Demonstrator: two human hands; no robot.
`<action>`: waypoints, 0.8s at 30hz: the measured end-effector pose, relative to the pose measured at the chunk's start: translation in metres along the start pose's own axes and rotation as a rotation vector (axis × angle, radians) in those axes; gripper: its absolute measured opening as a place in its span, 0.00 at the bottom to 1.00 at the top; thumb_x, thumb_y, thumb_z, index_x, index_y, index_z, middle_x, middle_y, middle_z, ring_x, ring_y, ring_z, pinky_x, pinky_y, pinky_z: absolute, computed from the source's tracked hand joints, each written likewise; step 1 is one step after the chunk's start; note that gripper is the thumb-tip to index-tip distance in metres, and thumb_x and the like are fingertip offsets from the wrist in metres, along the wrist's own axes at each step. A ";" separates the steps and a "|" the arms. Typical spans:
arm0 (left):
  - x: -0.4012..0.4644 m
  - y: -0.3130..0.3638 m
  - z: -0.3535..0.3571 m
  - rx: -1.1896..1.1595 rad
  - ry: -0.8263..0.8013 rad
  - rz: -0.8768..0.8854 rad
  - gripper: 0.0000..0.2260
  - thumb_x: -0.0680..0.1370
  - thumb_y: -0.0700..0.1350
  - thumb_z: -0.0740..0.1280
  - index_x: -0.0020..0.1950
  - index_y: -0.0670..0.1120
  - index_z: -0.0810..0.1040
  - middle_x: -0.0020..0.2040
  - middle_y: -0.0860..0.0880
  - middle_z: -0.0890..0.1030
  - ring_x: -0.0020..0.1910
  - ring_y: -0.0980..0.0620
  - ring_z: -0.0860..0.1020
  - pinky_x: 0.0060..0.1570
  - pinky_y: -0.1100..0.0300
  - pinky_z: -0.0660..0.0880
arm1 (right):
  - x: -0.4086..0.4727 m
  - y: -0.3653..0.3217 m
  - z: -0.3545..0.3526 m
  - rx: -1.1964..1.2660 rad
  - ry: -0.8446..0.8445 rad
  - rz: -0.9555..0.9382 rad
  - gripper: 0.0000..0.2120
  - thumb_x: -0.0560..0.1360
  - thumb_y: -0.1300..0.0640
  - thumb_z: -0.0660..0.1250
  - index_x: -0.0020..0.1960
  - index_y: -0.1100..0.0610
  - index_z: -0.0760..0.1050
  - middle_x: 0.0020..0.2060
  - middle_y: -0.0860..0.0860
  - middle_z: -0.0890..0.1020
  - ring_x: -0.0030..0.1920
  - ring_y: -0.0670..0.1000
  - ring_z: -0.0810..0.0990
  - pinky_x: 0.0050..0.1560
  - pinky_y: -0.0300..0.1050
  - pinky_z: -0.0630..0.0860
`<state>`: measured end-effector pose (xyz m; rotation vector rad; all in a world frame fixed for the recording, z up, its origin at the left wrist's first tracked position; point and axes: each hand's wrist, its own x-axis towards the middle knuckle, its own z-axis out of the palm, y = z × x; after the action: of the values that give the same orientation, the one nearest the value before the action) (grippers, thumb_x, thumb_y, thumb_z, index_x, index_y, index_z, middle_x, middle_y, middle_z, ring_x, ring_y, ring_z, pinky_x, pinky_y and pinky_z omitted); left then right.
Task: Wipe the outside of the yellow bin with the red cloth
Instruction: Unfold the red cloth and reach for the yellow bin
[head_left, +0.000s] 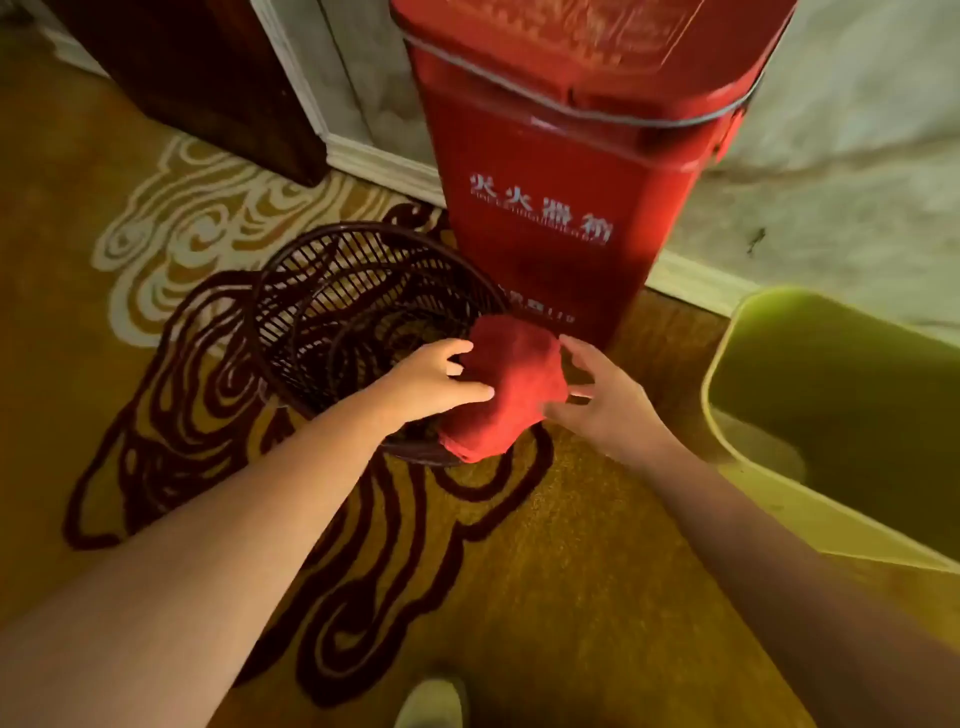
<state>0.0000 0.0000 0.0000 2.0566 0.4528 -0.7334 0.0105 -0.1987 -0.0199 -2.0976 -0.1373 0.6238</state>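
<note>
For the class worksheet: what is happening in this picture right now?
A person holds a bunched red cloth between both hands: the left hand grips one side, the right hand touches the other with fingers spread. This is above a dark wire basket on patterned carpet. The yellow bin stands at the right, not yet wiped.

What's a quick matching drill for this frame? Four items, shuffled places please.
Items:
1. crumpled red cloth
2. dark wire mesh basket
3. yellow-green plastic bin
4. tall red plastic box with white lettering

Places:
A. against the wall, top centre
B. right edge of view
C. between the left hand and right hand
D. on the patterned carpet, left of the cloth

Pairs: 1-C, 2-D, 3-B, 4-A
</note>
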 end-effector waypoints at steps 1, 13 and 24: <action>0.011 -0.008 0.010 -0.007 -0.006 0.019 0.33 0.69 0.50 0.71 0.71 0.53 0.60 0.69 0.44 0.69 0.61 0.50 0.73 0.50 0.61 0.69 | 0.008 0.013 0.014 0.065 0.036 0.006 0.39 0.68 0.55 0.73 0.74 0.47 0.57 0.67 0.50 0.71 0.65 0.54 0.74 0.61 0.56 0.75; 0.049 -0.068 0.050 -0.376 0.223 0.301 0.27 0.67 0.33 0.71 0.64 0.47 0.71 0.57 0.41 0.80 0.50 0.52 0.79 0.53 0.57 0.76 | 0.047 0.048 0.087 0.545 0.420 -0.060 0.33 0.69 0.65 0.71 0.70 0.49 0.65 0.61 0.58 0.79 0.57 0.54 0.80 0.63 0.55 0.75; 0.009 -0.049 0.047 -0.650 0.065 0.473 0.21 0.68 0.32 0.69 0.50 0.56 0.79 0.50 0.49 0.84 0.49 0.56 0.82 0.44 0.67 0.77 | -0.008 0.029 0.034 0.371 0.499 -0.300 0.30 0.66 0.63 0.74 0.65 0.47 0.71 0.53 0.53 0.79 0.47 0.52 0.81 0.54 0.54 0.78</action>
<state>-0.0362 -0.0120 -0.0566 1.4841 0.1861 -0.1901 -0.0163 -0.1922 -0.0556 -1.7625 -0.0450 -0.0616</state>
